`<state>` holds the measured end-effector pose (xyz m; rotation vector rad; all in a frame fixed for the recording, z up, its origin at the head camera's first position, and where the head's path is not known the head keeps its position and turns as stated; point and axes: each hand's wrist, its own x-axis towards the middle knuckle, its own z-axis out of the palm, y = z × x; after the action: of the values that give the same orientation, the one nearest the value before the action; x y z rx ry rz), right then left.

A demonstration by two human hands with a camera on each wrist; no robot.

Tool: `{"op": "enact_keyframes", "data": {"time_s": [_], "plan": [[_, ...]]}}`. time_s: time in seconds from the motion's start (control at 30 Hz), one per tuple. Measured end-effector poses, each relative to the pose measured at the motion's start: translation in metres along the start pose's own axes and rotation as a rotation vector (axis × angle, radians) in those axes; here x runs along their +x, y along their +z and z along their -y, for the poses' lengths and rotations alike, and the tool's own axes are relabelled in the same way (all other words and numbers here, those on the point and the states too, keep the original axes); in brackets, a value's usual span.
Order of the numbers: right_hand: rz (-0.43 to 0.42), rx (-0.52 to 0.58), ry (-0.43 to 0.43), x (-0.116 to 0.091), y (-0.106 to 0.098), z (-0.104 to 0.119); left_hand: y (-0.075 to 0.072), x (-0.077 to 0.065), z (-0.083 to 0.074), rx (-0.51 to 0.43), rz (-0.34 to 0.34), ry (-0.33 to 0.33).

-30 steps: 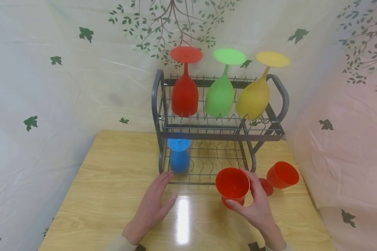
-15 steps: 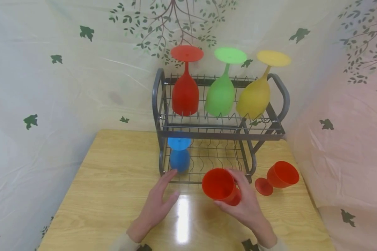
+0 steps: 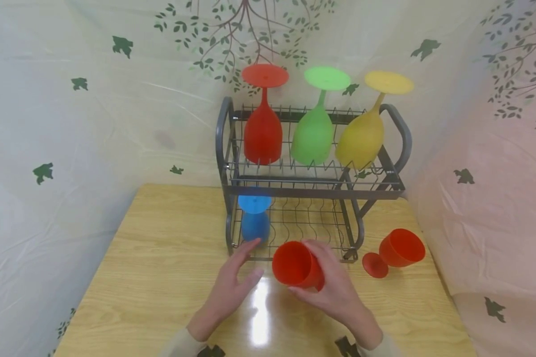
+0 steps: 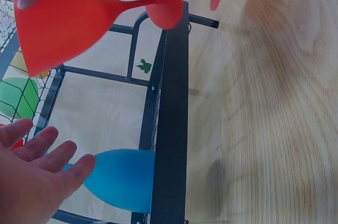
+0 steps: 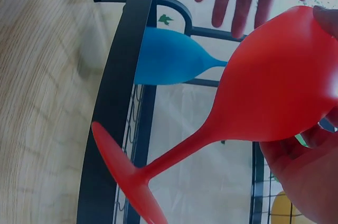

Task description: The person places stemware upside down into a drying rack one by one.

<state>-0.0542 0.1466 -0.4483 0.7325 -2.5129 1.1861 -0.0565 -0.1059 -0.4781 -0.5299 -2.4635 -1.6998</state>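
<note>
My right hand [image 3: 335,287] grips a red plastic wine glass [image 3: 295,265] by its bowl, mouth up and tilted toward the left. In the right wrist view the bowl of this wine glass [image 5: 274,81] fills the middle, its stem and foot pointing down and left. My left hand [image 3: 232,287] is held with fingers extended and holds nothing, just left of the glass. Behind its fingertips a blue wine glass [image 3: 255,225] stands upside down on the lower tier of the dark dish rack [image 3: 312,193].
On the rack's upper tier stand upside-down wine glasses: one red [image 3: 263,139], one green [image 3: 313,136] and one yellow [image 3: 361,139], which leans. Another red wine glass [image 3: 402,248] lies on its side on the wooden table [image 3: 161,238] at right. A patterned curtain surrounds the table.
My right hand has carried the red wine glass leftward, tilting it, toward my left hand. My left hand has shifted slightly right and up.
</note>
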Motion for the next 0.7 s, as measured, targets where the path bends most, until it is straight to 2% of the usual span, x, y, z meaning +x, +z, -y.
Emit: {"op": "enact_keyframes", "data": {"time_s": [0.17,0.37,0.53,0.7], "plan": [[0.014,-0.070,-0.050,0.004,0.004,0.002,0.003,0.001,-0.006,-0.050,-0.008,-0.004],[0.042,-0.163,-0.075,0.008,0.009,0.006,0.006,0.001,-0.012,-0.122,0.013,-0.070],[0.071,-0.222,-0.087,0.009,0.013,0.008,0.009,0.001,-0.015,-0.109,0.032,-0.094],[0.066,-0.289,-0.167,0.011,0.017,0.006,0.011,0.002,-0.016,-0.106,0.049,-0.103]]}}
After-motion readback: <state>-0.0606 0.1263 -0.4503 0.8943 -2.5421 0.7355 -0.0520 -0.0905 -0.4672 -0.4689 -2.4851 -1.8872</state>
